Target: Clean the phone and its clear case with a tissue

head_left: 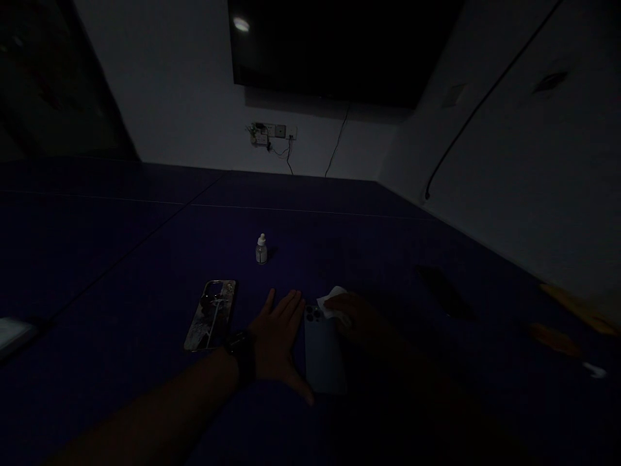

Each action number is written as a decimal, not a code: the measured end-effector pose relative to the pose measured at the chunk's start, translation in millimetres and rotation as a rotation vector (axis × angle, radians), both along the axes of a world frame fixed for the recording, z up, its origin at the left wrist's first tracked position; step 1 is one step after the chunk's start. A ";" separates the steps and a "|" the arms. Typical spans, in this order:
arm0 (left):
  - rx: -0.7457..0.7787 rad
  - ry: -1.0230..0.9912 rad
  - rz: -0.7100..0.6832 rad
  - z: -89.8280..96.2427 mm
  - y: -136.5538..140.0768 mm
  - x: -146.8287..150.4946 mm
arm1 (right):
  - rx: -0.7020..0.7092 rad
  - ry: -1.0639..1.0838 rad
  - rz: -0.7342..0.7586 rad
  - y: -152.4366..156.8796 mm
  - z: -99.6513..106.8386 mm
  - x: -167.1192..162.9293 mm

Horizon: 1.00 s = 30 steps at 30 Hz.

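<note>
A phone (pixel 324 362) lies back up on the dark blue surface, its camera lenses at the far end. Flat beside its left edge, my left hand (pixel 279 340) has its fingers stretched out and the thumb close to the phone's near corner. My right hand (pixel 350 309) presses a white tissue (pixel 332 299) at the phone's far right corner, by the lenses. To the left of my left hand rests a patterned phone case (pixel 211 316). A small dropper bottle (pixel 261 250) with a white cap stands upright beyond my hands.
Farther right lies a dark flat object (pixel 444 291), perhaps another phone. Orange and yellow items (pixel 555 338) sit near the right wall, blurred. A white object (pixel 14 333) is at the left edge. Sockets with cables (pixel 272 131) and a large screen (pixel 330 52) are on the wall.
</note>
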<state>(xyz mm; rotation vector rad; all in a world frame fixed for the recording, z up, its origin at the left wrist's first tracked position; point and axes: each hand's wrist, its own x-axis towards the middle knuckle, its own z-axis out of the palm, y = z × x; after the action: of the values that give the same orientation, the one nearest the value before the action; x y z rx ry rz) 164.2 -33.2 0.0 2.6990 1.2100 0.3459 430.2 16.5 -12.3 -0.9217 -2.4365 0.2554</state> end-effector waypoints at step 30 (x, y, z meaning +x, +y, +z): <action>0.001 -0.029 -0.007 -0.2 0.9 -0.7 | 0.029 -0.236 0.005 -15.5 16.6 -15.7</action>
<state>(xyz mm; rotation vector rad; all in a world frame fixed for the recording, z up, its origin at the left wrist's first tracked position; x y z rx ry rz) 163.6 -32.3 -0.2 2.6885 1.1924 0.3830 414.5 1.1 4.2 -0.9813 -2.6501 0.1179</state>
